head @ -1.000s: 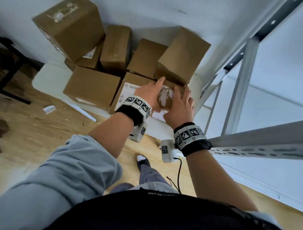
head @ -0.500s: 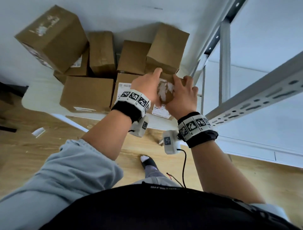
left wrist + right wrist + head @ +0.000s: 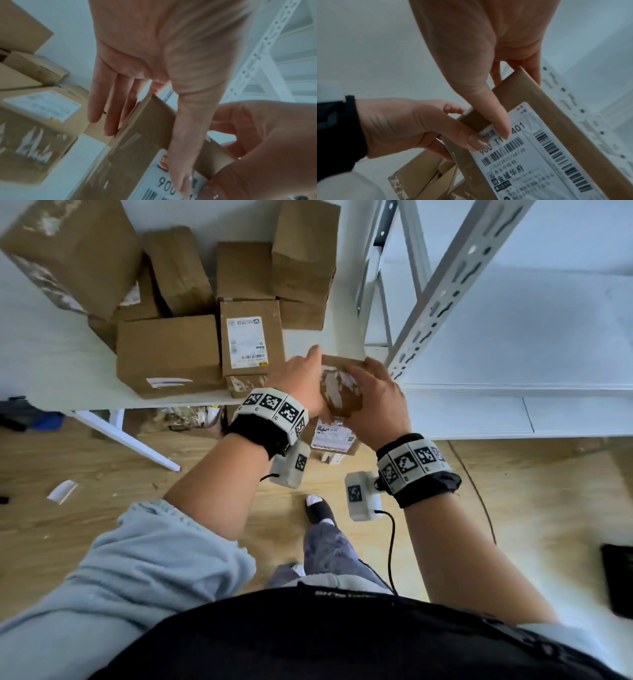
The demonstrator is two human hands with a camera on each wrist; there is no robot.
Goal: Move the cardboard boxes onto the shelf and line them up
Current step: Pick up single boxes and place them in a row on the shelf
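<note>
Both hands hold a small cardboard box in the air just past the table's front edge, beside the shelf upright. My left hand clamps its left side, fingers straight along one face and thumb on the white shipping label. My right hand grips the right end, with its thumb on the label and its fingers over the far edge. The label faces down towards me. Several more cardboard boxes lie piled on the white table.
A white metal shelf unit with a slotted upright and a bare shelf board stands to the right. A labelled box lies at the table's front edge. Below is wooden floor with a paper scrap and a dark object.
The small box has come up off the labelled box on the table and moved towards me and to the right, nearer the shelf. Both hands kept hold of it.
</note>
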